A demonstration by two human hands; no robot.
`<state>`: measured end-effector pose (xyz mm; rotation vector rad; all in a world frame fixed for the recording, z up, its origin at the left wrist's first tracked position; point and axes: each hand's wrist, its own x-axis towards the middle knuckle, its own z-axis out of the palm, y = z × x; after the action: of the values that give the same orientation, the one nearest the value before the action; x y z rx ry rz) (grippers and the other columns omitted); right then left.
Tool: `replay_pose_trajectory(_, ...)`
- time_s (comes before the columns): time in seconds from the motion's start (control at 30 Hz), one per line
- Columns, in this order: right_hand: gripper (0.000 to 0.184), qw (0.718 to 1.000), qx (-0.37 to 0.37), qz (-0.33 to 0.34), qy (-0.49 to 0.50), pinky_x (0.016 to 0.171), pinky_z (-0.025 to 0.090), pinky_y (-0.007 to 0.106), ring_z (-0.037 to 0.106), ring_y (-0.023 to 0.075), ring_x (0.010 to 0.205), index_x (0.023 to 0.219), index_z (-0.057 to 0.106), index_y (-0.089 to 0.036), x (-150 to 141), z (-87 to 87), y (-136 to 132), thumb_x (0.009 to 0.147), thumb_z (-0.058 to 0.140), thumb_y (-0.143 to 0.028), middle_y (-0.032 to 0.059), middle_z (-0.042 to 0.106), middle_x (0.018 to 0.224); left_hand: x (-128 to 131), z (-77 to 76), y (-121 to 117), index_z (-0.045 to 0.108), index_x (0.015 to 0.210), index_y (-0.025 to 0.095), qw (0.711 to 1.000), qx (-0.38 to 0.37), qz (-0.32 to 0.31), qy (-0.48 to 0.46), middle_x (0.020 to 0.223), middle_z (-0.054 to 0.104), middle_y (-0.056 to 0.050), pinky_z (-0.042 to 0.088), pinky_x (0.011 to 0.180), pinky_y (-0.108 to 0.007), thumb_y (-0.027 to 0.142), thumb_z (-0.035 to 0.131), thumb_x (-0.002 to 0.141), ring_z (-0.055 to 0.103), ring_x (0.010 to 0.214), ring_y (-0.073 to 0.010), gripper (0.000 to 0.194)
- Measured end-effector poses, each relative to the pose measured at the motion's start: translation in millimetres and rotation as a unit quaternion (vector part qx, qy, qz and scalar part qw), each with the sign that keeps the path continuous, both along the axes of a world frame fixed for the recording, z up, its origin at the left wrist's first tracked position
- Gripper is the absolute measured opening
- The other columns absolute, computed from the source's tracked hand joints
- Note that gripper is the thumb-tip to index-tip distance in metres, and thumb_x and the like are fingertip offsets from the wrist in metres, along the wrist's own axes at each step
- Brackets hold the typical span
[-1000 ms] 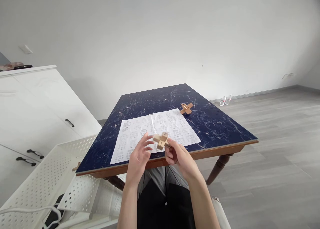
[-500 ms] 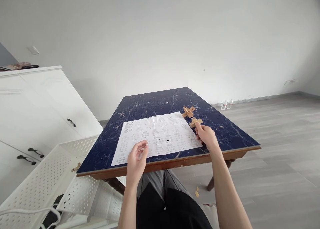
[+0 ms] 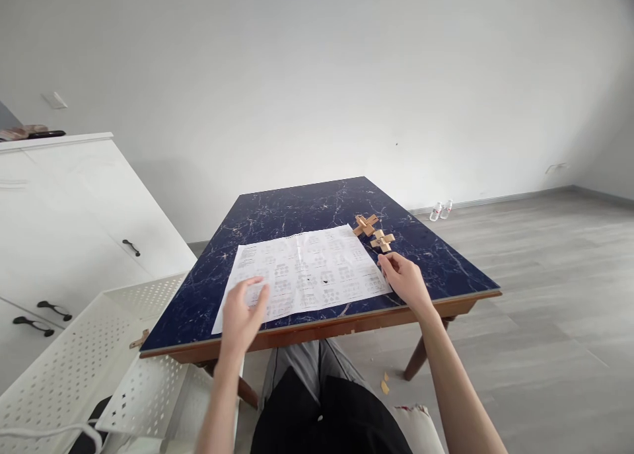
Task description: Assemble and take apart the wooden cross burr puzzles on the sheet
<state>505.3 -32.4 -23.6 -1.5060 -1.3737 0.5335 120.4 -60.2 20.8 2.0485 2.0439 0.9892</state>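
On the blue marbled table lies a printed paper sheet (image 3: pixel 302 269) with rows of small diagrams. My left hand (image 3: pixel 242 312) is over its near left part, thumb and fingers apart, with nothing in it. Just past the sheet's right edge sits a light wooden interlocking block puzzle (image 3: pixel 382 241), cross-shaped, with a small dark mark. A second, browner wooden block puzzle (image 3: pixel 365 225) stands right behind it. My right hand (image 3: pixel 406 279) is close in front of the lighter puzzle, fingers loosely bent and apart from it, holding nothing that I can see.
The table (image 3: pixel 297 206) has a brown wooden edge. A white perforated rack (image 3: pixel 74 348) stands at the left, with a small wooden piece (image 3: pixel 140 339) near the table corner. White cabinets (image 3: pixel 89 209) are behind it. Two plastic bottles (image 3: pixel 440 211) stand on the floor by the wall.
My right hand has let go of the lighter wooden puzzle, which now rests on the table, and has drawn back slightly. My left hand has moved left and its fingers have spread.
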Motion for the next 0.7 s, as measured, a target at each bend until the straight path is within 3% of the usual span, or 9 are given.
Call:
replay_pose_trajectory(0.1,0.056,1.0,0.009,0.003,-0.014,0.06,0.04,0.03,0.056,0.0186,0.058,0.077,0.063,-0.023,-1.1,-0.1,1.9,0.099,0.05,-0.072,0.0022,0.066,0.065,-49.3,4.5,41.7,0.07,0.128,0.014,0.998,-0.017,0.03,0.048,0.14,0.072,-0.021,0.04,0.124,-0.055,0.06,0.058,0.093,0.06,0.139,-0.0397,0.058)
replay_pose_trajectory(0.2,0.056,1.0,0.015,0.001,-0.024,0.06,0.039,0.03,0.056,0.0191,0.059,0.077,0.064,-0.023,-3.4,-0.6,2.3,0.098,0.049,-0.072,0.0035,0.068,0.066,-89.4,5.9,76.1,0.067,0.133,0.008,0.993,-0.055,0.066,0.086,0.148,0.066,-0.027,0.039,0.123,-0.062,0.063,0.056,0.09,0.054,0.145,-0.0466,0.07)
replay_pose_trajectory(0.27,0.056,0.999,0.017,-0.002,-0.029,0.06,0.038,0.03,0.055,0.0193,0.059,0.078,0.065,-0.023,-4.5,-1.1,2.1,0.098,0.049,-0.072,0.0038,0.069,0.067,-104.6,3.0,88.9,0.063,0.141,0.006,0.989,-0.075,0.072,0.108,0.156,0.059,-0.027,0.037,0.125,-0.061,0.063,0.049,0.095,0.049,0.151,-0.0456,0.075)
replay_pose_trajectory(0.43,0.055,0.999,0.019,-0.008,-0.037,0.062,0.039,0.031,0.056,0.0199,0.06,0.077,0.065,-0.023,-4.6,-1.1,1.9,0.098,0.049,-0.071,0.0037,0.069,0.065,-113.7,-10.6,96.2,0.056,0.155,0.012,0.981,-0.107,0.052,0.154,0.173,0.042,-0.015,0.027,0.131,-0.061,0.069,0.041,0.1,0.033,0.162,-0.0423,0.08)
replay_pose_trajectory(0.7,0.05,0.999,0.02,-0.005,-0.051,0.062,0.039,0.031,0.055,0.0194,0.058,0.076,0.063,-0.023,-5.5,-1.3,0.5,0.098,0.05,-0.066,0.0039,0.068,0.065,-119.9,-16.5,96.1,0.053,0.16,0.017,0.975,-0.118,0.036,0.187,0.175,0.038,-0.011,0.026,0.132,-0.06,0.07,0.036,0.103,0.03,0.164,-0.0408,0.08)
